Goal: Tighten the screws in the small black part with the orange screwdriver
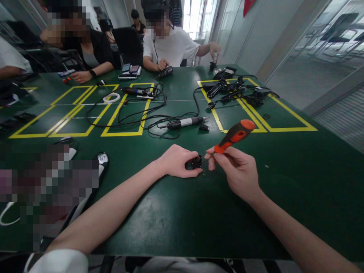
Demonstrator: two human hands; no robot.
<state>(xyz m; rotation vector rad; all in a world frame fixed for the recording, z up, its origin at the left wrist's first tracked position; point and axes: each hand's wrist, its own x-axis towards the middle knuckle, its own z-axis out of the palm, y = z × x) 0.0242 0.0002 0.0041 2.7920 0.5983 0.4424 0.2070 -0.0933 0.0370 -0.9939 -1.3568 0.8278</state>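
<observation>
At the lower middle of the frame, the left hand (176, 162) pinches a small black part (194, 163) while the right hand (237, 170) grips an orange-handled screwdriver (234, 135) whose tip meets it.

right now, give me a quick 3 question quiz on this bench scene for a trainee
1. True or false: the right hand holds a screwdriver with an orange and black handle.
2. What does the left hand grip? A) a white ring B) a small black part C) a phone
3. Fill in: the electric driver lying beyond the hands rests on the green ____.

Key: 1 true; 2 B; 3 table
</observation>
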